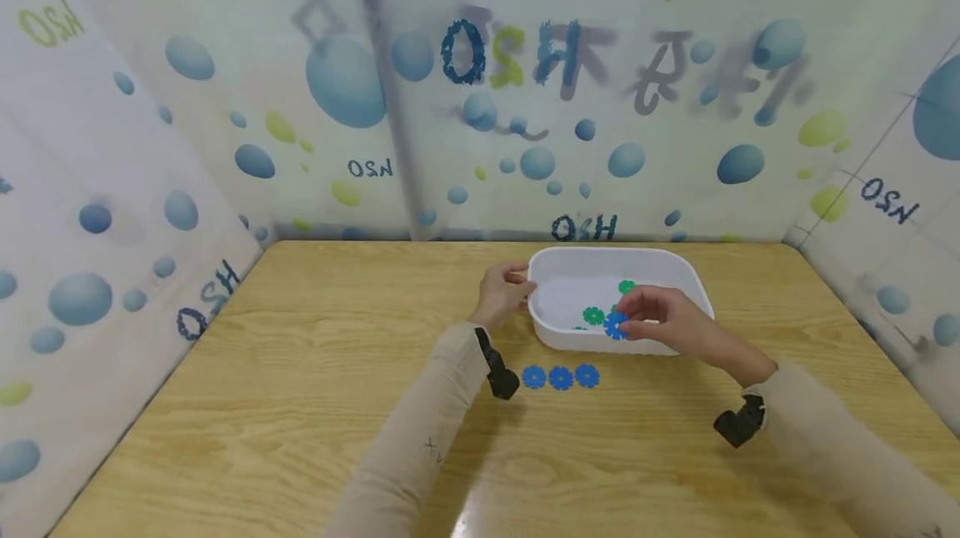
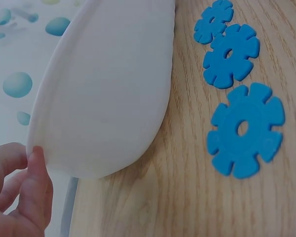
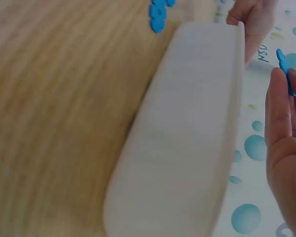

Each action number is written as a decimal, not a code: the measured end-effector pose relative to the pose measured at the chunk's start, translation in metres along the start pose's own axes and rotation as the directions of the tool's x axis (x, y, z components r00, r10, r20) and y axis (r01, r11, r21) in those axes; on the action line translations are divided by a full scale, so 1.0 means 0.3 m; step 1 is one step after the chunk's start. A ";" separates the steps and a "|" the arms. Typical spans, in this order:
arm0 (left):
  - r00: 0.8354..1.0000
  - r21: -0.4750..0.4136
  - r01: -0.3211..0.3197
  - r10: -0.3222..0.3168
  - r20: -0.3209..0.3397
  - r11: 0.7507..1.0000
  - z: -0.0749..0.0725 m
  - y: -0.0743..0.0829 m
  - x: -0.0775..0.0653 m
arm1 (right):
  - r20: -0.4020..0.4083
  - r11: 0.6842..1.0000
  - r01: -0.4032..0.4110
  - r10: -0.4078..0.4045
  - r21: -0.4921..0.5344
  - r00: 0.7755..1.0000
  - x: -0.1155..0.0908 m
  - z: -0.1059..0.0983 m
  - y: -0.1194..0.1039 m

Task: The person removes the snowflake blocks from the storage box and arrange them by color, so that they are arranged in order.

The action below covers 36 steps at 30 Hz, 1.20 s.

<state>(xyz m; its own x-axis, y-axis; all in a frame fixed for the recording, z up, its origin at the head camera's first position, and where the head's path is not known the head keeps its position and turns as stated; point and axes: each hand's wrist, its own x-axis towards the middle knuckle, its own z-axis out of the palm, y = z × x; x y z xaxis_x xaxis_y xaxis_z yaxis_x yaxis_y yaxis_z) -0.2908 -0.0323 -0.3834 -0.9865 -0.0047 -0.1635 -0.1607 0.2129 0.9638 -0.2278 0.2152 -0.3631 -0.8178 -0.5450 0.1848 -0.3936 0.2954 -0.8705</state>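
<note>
The left hand (image 1: 501,294) pinches the left rim of a white plastic tub (image 1: 551,336), thumb and fingers at its edge in the left wrist view. Over the tub's near side, the right hand (image 1: 667,319) holds a blue notched snowflake disc (image 1: 616,325) between thumb and fingertips. Inside the tub lie green discs of the same kind, one green disc (image 1: 593,316) near the middle and another green disc (image 1: 626,287) farther back. The right hand hides part of the tub's contents. Three blue discs (image 1: 561,378) lie flat in a row on the table before the tub.
The wood-grain table (image 1: 300,371) reaches back to a wall sheet (image 1: 480,146) printed with bubbles and letters, with similar sheets at both sides. Dark wrist-worn devices (image 1: 498,367) sit over the beige sleeves (image 1: 427,429). The nearest blue disc (image 2: 245,131) lies close beside the tub.
</note>
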 end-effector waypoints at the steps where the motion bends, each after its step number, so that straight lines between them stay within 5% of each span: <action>1: 1.000 0.002 0.000 0.000 -0.001 1.000 -0.001 0.001 0.000 | 0.018 1.000 0.013 -0.013 0.001 1.000 -0.006 0.005 0.005; 7: 1.000 0.005 -0.009 0.009 -0.002 1.000 -0.001 0.000 0.004 | 0.101 0.999 0.038 -0.039 0.009 0.994 -0.035 0.032 0.029; 18: 1.000 -0.006 -0.012 0.012 -0.004 1.000 0.000 -0.001 0.008 | 0.227 0.999 -0.040 0.035 0.018 0.973 -0.079 0.073 0.063; 25: 1.000 -0.002 0.013 -0.013 0.003 1.000 -0.003 0.002 -0.001 | 0.178 0.989 -0.149 0.150 -0.019 0.972 -0.104 0.092 0.107; 36: 1.000 0.006 0.005 -0.005 -0.005 1.000 -0.001 0.004 -0.003 | 0.062 0.970 -0.173 0.186 -0.168 0.981 -0.099 0.117 0.122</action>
<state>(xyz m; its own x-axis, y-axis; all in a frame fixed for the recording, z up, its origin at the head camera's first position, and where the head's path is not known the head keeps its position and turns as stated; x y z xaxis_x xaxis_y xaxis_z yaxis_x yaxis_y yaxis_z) -0.2899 -0.0325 -0.3821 -0.9859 -0.0104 -0.1669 -0.1651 0.2186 0.9617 -0.2033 0.2147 -0.4165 -0.8488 -0.5286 -0.0090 -0.3109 0.5130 -0.8001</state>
